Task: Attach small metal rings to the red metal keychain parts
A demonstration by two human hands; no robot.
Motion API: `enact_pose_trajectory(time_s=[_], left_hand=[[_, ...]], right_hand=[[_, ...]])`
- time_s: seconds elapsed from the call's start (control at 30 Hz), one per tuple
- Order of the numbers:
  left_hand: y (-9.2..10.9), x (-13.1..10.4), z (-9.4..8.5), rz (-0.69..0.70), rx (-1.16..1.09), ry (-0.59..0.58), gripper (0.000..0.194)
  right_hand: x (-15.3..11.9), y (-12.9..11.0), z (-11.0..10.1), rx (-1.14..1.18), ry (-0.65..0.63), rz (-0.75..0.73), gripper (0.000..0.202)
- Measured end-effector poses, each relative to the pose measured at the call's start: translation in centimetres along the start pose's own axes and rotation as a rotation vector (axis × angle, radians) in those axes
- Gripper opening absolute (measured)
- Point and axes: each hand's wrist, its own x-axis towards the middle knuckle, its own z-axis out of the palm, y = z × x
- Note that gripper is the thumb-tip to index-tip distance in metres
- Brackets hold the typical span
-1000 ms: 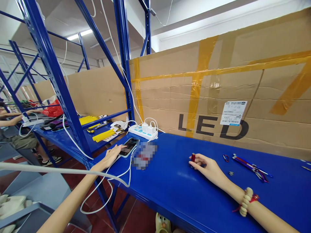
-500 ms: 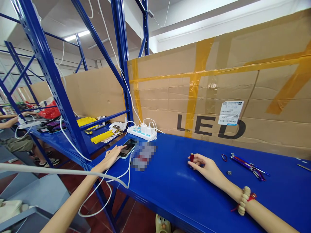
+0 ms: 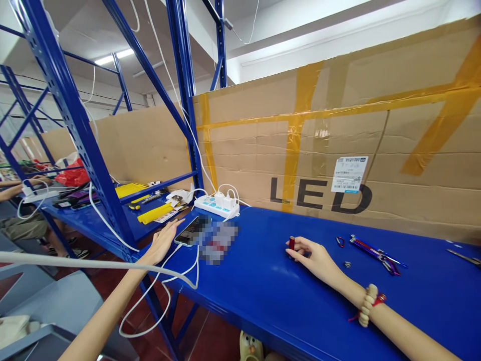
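Observation:
Fingers outstretched, my left hand [image 3: 163, 244] hovers just left of a phone [image 3: 190, 230] on the blue table [image 3: 259, 281]. A white cable [image 3: 188, 273] runs from the phone's near end. My right hand [image 3: 313, 256] pinches a small dark red cylinder [image 3: 292, 243] between thumb and fingers and holds it upright at the tabletop. Farther right lie a small carabiner [image 3: 340, 241], a little metal piece [image 3: 347, 264], and a bundle of blue and purple slender metallic items [image 3: 376, 254]. A blurred-out patch hides something beside the phone.
A white power strip [image 3: 216, 205] with plugs stands by the blue rack post [image 3: 184, 90]. Cardboard [image 3: 255, 145] walls the table's back. Yellow tubes [image 3: 156, 213] lie on the neighbouring table. Scissors [image 3: 464, 255] rest at far right. Another person's arm [image 3: 15, 189] shows far left.
My left hand has come off the phone, moving left with its fingers stretched out. The right hand keeps its pinch on the red cylinder. The view has shifted slightly.

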Motion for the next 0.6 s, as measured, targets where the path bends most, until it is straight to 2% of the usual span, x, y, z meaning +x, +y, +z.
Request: enact_pose_trajectory(time_s=[0.1, 0.3, 0.4, 0.5, 0.6], left_hand=[[-0.3, -0.5, -0.5, 0.000, 0.028, -0.042, 0.058], [-0.4, -1.5, -0.1, 0.018, -0.023, 0.128, 0.059], [-0.5, -1.6, 0.0, 0.002, -0.060, 0.112, 0.059], [0.0, -1.8, -0.3, -0.008, -0.082, 0.104, 0.061], [1.3, -2.6, -0.8, 0.008, -0.159, 0.144, 0.064]], right_hand=[[-0.1, -0.3, -0.1, 0.007, -0.003, -0.009, 0.034], [-0.3, -0.8, -0.4, -0.038, 0.003, -0.015, 0.034], [-0.2, -0.8, -0.4, -0.057, 0.007, -0.016, 0.034], [-0.2, -0.6, -0.4, -0.061, 0.017, -0.012, 0.035], [-0.2, -0.4, -0.3, -0.079, 0.025, -0.014, 0.035]])
